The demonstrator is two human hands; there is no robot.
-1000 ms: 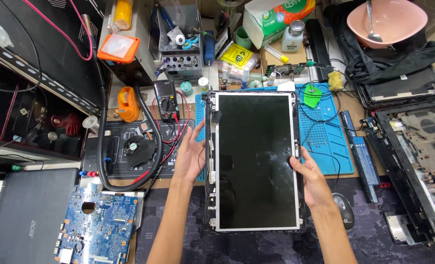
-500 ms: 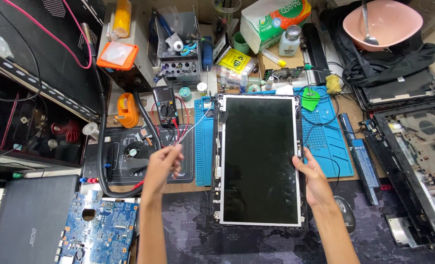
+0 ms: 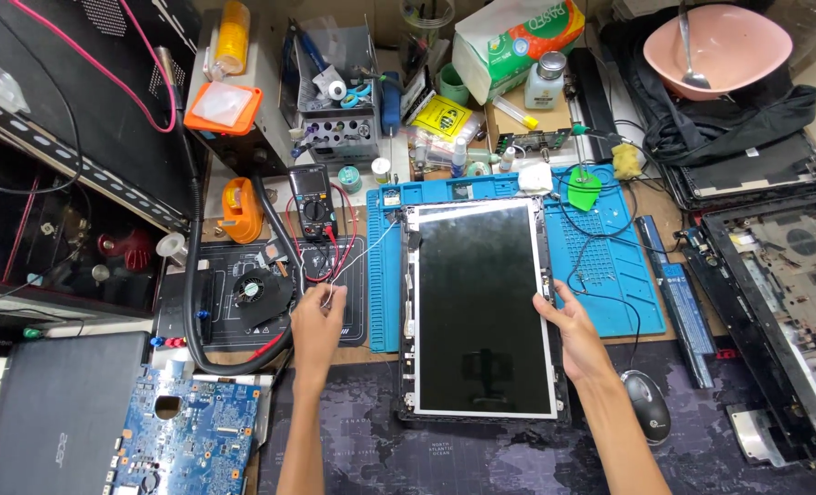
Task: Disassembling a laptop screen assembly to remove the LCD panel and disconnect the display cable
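Laptop screen panel (image 3: 483, 312) lies flat and face-up at centre of the bench, its lower end on the dark desk mat (image 3: 481, 458), its upper end over the blue silicone work mat (image 3: 610, 266) — likely laid so to keep the glass off the clutter. Right hand (image 3: 575, 332) grips the panel's right edge at about 3 o'clock, thumb on the frame, fingers curled under, steadying it. Left hand (image 3: 318, 321) sits well apart, out at 9 o'clock from the panel, fingers pinched together on a thin white cable (image 3: 364, 255) that runs up toward the panel's top-left corner; the pinch seems to keep that lead clear of the screen. So the panel is held on one side only, the other hand tied to it just by the wire.

Nearer, at 7 o'clock, a blue circuit board (image 3: 188, 440); at 4 o'clock a dark mouse (image 3: 647, 407). Farther up — a cooling fan (image 3: 252, 291), a multimeter (image 3: 314, 202) with red leads, then a pink bowl (image 3: 715, 46) at 1 o'clock.
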